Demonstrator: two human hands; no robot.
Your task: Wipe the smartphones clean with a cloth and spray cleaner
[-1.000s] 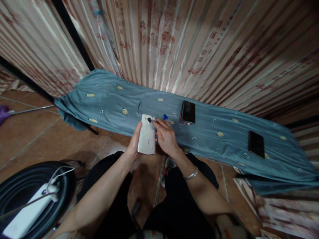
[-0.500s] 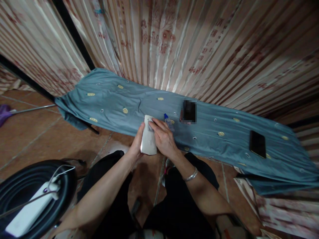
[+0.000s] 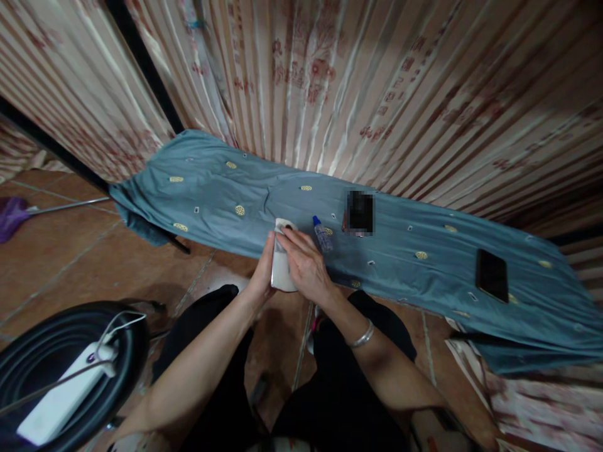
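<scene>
White phone [image 3: 281,271] is gripped along its edge by the left hand [image 3: 264,276], while the right hand [image 3: 304,269] is pressed flat onto it above the cloth-covered bench [image 3: 211,194].

White phone [image 3: 281,267], upright, btwn fingers [image 3: 288,240]

Phone [image 3: 281,267] held between left hand [image 3: 264,273] and right hand [image 3: 304,267] at the worktop [image 3: 211,188] edge; bottle [image 3: 323,234] right of it, second phone [image 3: 491,275] far right.
</scene>
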